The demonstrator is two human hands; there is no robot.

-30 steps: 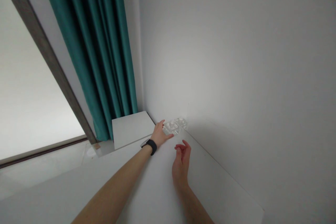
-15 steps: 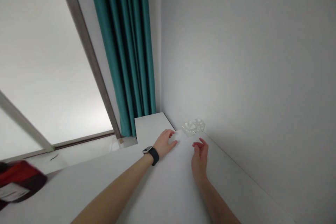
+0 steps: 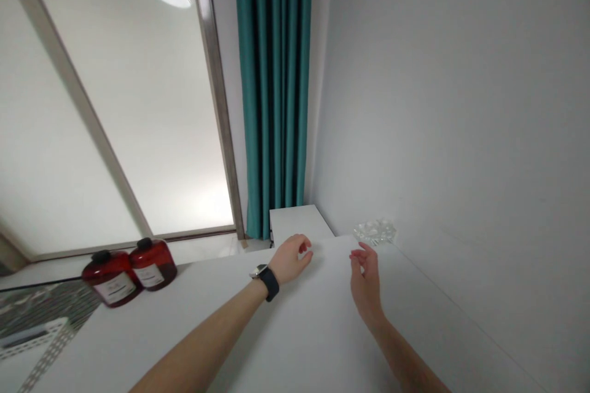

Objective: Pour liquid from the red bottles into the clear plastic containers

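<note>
My left hand [image 3: 293,258], with a dark watch [image 3: 266,278] on its wrist, hovers over the white tabletop [image 3: 304,325]. Its fingers curl loosely, thumb apart, and nothing is in them. To its right, my right hand [image 3: 365,282] is raised above the same surface, fingers half bent and apart from the thumb, also holding nothing. Just beyond the right hand, a clear, crinkled plastic-looking object [image 3: 375,231] lies against the wall at the far edge; its kind I cannot make out. A gap of tabletop separates the two hands.
Two dark red bottles [image 3: 153,264] with black caps and white labels stand at the left edge. Below them is a white perforated basket [image 3: 32,338]. Past the far edge are a lower white cabinet [image 3: 299,221], a teal curtain [image 3: 276,86] and frosted sliding doors [image 3: 138,104].
My view has turned left and levelled, so both red bottles and the basket now show. The right hand and the clear object sit further right in the picture. Both hands stay without anything held.
</note>
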